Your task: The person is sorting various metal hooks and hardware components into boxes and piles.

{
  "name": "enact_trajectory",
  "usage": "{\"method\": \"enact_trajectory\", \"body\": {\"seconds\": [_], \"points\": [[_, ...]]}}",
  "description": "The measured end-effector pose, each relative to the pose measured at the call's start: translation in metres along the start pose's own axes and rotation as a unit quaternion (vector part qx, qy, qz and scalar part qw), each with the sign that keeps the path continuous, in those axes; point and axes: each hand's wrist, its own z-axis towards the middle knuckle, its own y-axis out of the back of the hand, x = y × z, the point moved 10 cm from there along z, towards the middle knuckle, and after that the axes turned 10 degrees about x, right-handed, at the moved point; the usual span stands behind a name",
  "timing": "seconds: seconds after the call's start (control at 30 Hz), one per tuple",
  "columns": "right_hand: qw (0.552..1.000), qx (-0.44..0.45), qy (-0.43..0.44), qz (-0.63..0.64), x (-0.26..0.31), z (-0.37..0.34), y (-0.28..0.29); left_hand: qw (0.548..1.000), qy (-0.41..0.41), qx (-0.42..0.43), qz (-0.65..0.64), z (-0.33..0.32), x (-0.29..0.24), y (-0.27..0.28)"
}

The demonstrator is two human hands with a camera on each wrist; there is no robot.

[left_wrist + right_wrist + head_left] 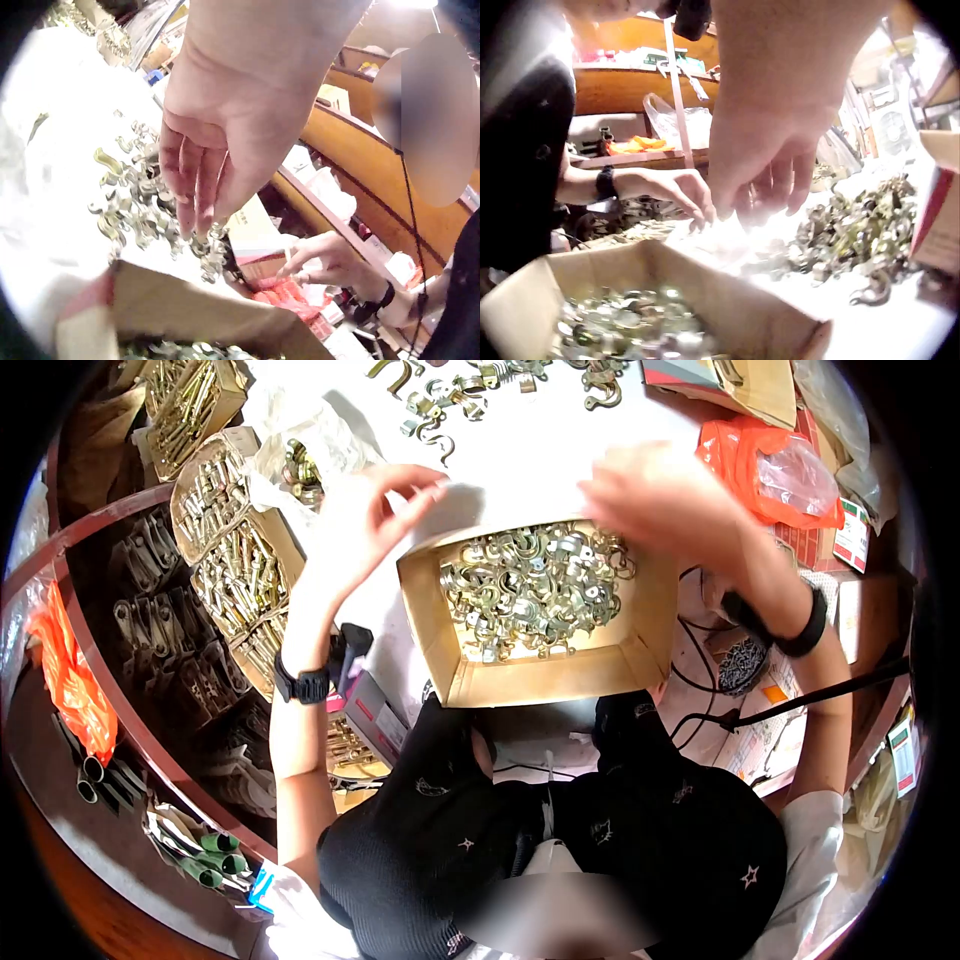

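An open cardboard box (pixel 560 685) filled with small curved metal clamps (pixel 530 585) rests at the person's knees. The left hand (pixel 375 520) hovers beyond the box's left corner, thumb and fingers apart, holding nothing visible. The right hand (pixel 655 490), blurred, is over the box's far right corner with its fingers extended; nothing shows in it. In the left wrist view the left hand (pixel 217 142) hangs above loose clamps (pixel 142 202) on the white surface. The right wrist view shows the right hand (pixel 772 165) with fingers pointing down beside a clamp pile (pixel 855 225).
Boxes of long bolts (pixel 240 575) stand at the left, beside dark metal parts (pixel 150 620) behind a red curved rail (pixel 110 510). An orange plastic bag (pixel 740 460) lies at the right. Black cables (pixel 690 680) run right of the box. More clamps (pixel 460 395) lie at the far side.
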Motion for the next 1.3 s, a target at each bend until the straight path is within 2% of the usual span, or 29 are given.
{"method": "enact_trajectory", "body": {"seconds": [0.03, 0.07, 0.1, 0.13, 0.2, 0.27, 0.3, 0.33, 0.4, 0.43, 0.47, 0.53, 0.63, 0.67, 0.7, 0.77, 0.8, 0.87, 0.9, 0.93, 1.0, 1.03, 1.07, 1.17, 1.2, 1.27, 1.3], "points": [[0.999, 0.015, -0.019, -0.045, -0.021, 0.01, 0.0, 0.999, 0.018, -0.02, 0.032, 0.008, 0.006, 0.011], [0.998, 0.034, -0.055, -0.024, -0.041, 0.021, 0.005, 0.997, 0.037, -0.039, 0.064, 0.016, 0.015, 0.02], [0.991, 0.099, -0.094, -0.006, -0.073, 0.031, -0.018, 0.995, 0.006, -0.068, 0.075, 0.026, 0.021, 0.029], [0.996, 0.068, -0.045, 0.02, -0.084, 0.053, 0.005, 0.991, -0.026, -0.097, 0.087, 0.037, 0.031, 0.037], [0.988, 0.141, -0.059, -0.018, -0.096, 0.079, -0.021, 0.978, -0.053, -0.13, 0.155, 0.061, 0.045, 0.044], [0.991, 0.125, -0.039, 0.025, -0.089, 0.101, -0.029, 0.972, -0.057, -0.144, 0.176, 0.076, 0.049, 0.039], [0.996, 0.057, -0.014, 0.069, -0.084, 0.106, -0.028, 0.972, -0.057, -0.145, 0.175, 0.081, 0.05, 0.034], [0.992, 0.087, -0.036, 0.078, -0.088, 0.116, -0.047, 0.974, -0.045, -0.119, 0.186, 0.088, 0.054, 0.024], [0.993, -0.077, -0.019, 0.09, -0.081, 0.115, -0.048, 0.976, -0.033, -0.092, 0.196, 0.095, 0.064, 0.012], [0.996, 0.002, -0.027, 0.089, -0.086, 0.123, -0.064, 0.986, -0.042, -0.077, 0.144, 0.097, 0.068, 0.007], [0.986, 0.061, -0.076, 0.137, -0.091, 0.128, -0.078, 0.993, -0.051, -0.06, 0.092, 0.099, 0.071, 0.003], [0.979, -0.017, -0.113, 0.17, -0.094, 0.131, -0.078, 0.996, -0.032, -0.055, 0.058, 0.095, 0.077, 0.0], [0.977, -0.002, -0.127, 0.17, -0.09, 0.138, -0.085, 0.99, -0.046, -0.104, -0.086, 0.077, 0.08, 0.014], [0.977, -0.002, -0.127, 0.17, -0.09, 0.141, -0.09, 0.99, -0.046, -0.104, -0.086, 0.073, 0.08, 0.015], [0.983, -0.021, -0.111, 0.146, -0.085, 0.145, -0.092, 0.969, -0.059, -0.106, -0.215, 0.069, 0.085, 0.017], [0.989, -0.045, -0.097, 0.103, -0.077, 0.149, -0.091, 0.88, -0.084, -0.101, -0.457, 0.06, 0.091, 0.013], [0.989, -0.047, -0.097, 0.102, -0.077, 0.15, -0.092, 0.881, -0.085, -0.102, -0.455, 0.052, 0.09, 0.013], [0.991, -0.015, -0.12, 0.047, -0.078, 0.156, -0.094, 0.718, -0.063, -0.084, -0.688, 0.04, 0.1, -0.001], [0.99, 0.006, -0.129, 0.055, -0.079, 0.157, -0.097, 0.658, -0.112, -0.036, -0.744, 0.038, 0.098, -0.007], [0.99, 0.003, -0.127, 0.055, -0.079, 0.156, -0.097, 0.557, -0.113, -0.005, -0.823, 0.034, 0.091, -0.016], [0.991, -0.012, -0.112, 0.077, -0.079, 0.152, -0.095, 0.486, -0.074, -0.032, -0.87, 0.025, 0.092, -0.028], [0.986, -0.06, -0.112, 0.106, -0.079, 0.145, -0.083, 0.483, -0.073, -0.04, -0.872, 0.022, 0.087, -0.03], [0.986, -0.06, -0.11, 0.105, -0.077, 0.142, -0.08, 0.483, -0.089, -0.022, -0.871, 0.022, 0.077, -0.031], [0.968, -0.04, -0.137, 0.209, -0.08, 0.129, -0.063, 0.498, -0.067, -0.034, -0.864, 0.02, 0.068, -0.039], [0.968, -0.04, -0.136, 0.209, -0.078, 0.124, -0.051, 0.501, -0.054, -0.038, -0.863, 0.02, 0.067, -0.041], [0.924, -0.005, -0.16, 0.346, -0.082, 0.112, -0.049, 0.504, -0.039, -0.043, -0.862, 0.02, 0.064, -0.043], [0.852, -0.071, -0.157, 0.495, -0.086, 0.101, -0.046, 0.517, -0.011, -0.056, -0.854, 0.02, 0.064, -0.044]]}}
